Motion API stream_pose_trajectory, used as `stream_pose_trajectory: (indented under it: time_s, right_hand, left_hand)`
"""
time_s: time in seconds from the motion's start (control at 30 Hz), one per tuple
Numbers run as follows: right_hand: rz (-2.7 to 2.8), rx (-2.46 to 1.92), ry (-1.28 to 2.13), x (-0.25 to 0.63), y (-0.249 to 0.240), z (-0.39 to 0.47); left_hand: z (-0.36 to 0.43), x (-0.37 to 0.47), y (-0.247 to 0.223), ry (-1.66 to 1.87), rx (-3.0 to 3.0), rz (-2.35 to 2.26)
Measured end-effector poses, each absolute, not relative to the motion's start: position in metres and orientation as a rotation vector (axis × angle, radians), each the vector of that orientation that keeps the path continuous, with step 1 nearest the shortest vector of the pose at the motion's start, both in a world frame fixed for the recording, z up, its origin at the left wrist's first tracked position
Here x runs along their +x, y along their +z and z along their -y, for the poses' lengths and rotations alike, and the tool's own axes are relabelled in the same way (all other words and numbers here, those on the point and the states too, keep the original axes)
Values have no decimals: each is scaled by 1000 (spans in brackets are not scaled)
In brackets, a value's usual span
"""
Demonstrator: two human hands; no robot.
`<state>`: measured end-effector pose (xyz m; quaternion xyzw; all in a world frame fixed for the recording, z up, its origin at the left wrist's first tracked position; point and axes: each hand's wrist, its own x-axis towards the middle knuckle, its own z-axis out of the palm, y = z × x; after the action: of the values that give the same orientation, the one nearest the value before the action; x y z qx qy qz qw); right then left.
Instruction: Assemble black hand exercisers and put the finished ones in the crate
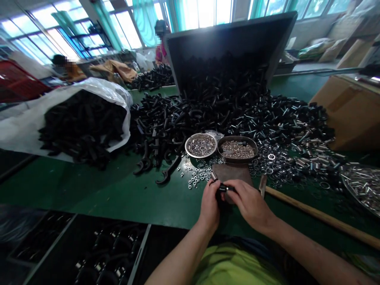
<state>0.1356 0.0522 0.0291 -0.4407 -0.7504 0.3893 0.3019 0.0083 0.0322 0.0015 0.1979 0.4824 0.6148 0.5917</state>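
Yellow-green clothing (237, 267) lay at 6 o'clock; left hand (209, 204) and right hand (253, 204) fingers grasped a black part (222, 189); a slack pinch risked losing the spring (214, 175).

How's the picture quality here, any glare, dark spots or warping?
In the head view, the windows are blown out white; the grey bin is deeply shadowed inside; wide-angle stretch pulls at the edges; pixel blocks mask two people's faces; the held black part is too small and dark for detail.
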Motion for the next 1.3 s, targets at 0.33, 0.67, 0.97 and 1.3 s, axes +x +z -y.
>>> stream_pose_trajectory:
  time_s: [0.33, 0.67, 0.97, 1.3]
  right_hand:
    - [1113, -1098, 1773, 119, 19, -47]
    - [1842, -1262, 1793, 140, 14, -109]
    - [2629, -1228, 305, 82, 44, -250]
    - [2876, -1225, 16, 44, 42, -308]
  left_hand:
    - [-32, 3, 11, 1435, 824, -1374]
    - [-38, -15, -6, 1236, 1176, -1534]
    - [-44, -18, -19, 638, 2031, -1726]
    - [-47, -22, -28, 583, 1997, -1688]
